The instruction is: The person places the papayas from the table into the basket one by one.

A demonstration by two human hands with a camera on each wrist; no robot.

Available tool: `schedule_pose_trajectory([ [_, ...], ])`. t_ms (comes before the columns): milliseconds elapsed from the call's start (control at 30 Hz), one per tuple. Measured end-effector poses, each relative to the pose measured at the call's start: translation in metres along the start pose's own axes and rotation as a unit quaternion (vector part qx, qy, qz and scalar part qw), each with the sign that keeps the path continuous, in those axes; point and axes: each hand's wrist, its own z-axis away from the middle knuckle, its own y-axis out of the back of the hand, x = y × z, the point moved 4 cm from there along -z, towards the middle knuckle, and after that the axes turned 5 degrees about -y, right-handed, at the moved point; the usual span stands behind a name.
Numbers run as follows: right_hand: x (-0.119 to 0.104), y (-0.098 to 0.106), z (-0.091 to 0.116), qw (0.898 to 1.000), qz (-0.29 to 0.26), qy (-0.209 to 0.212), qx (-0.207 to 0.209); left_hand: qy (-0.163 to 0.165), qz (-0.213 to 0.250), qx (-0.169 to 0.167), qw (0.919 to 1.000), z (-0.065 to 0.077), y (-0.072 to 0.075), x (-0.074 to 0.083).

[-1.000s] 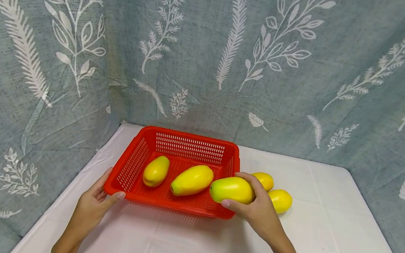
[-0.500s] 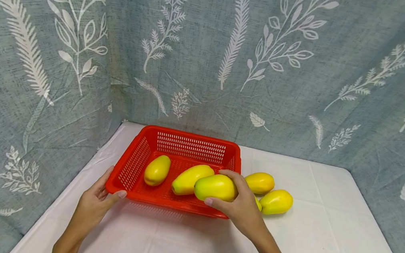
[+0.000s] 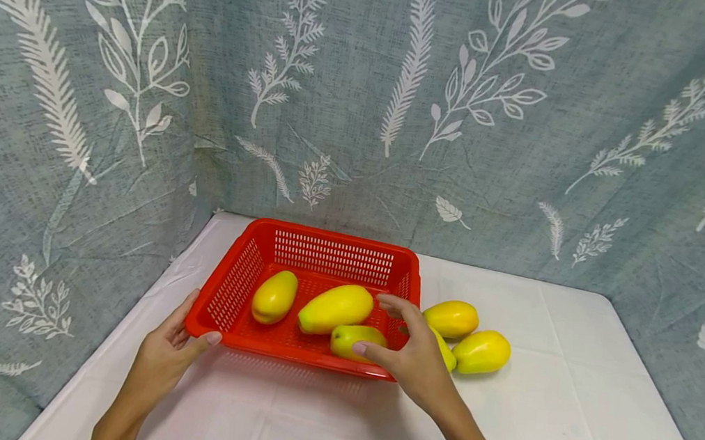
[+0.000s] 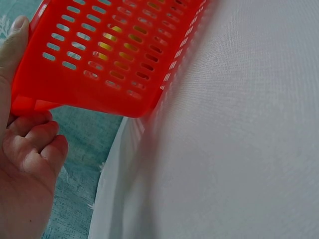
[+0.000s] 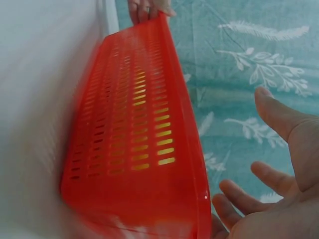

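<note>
My left hand (image 3: 161, 357) grips the near left corner of a red plastic basket (image 3: 315, 360), thumb on the rim and fingers curled underneath. In the left wrist view the same hand (image 4: 30, 154) holds the slotted basket wall (image 4: 114, 94). Inside the basket lie a yellow-green papaya (image 3: 274, 297) at the left, a larger papaya (image 3: 336, 309) in the middle and a greener one (image 3: 351, 339) at the near right. Over that last papaya my right hand (image 3: 419, 358) hovers with fingers spread; in the right wrist view this hand (image 5: 274, 194) holds nothing.
Outside the basket's right wall, a papaya (image 3: 452, 318), another one (image 3: 482, 351) and a third (image 3: 444, 352), partly behind the right hand, lie together on the white cloth (image 3: 564, 385). A patterned blue-green curtain (image 3: 350, 108) hangs behind and at both sides.
My right hand has carried a papaya leftward over the basket's right side and let it go inside. Its fingers have opened. The left hand has kept its grip on the corner.
</note>
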Motion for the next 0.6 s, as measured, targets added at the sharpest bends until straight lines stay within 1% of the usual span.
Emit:
schedule_pose_trajectory([
  [133,0.004,0.003,0.002,1.000,0.003,-0.003,-0.002,-0.002,0.003,0.001,1.0000,0.001,0.000,0.001],
  [600,0.019,0.018,0.006,1.000,-0.011,-0.024,0.006,0.009,-0.010,-0.003,0.9999,0.001,0.000,0.002],
])
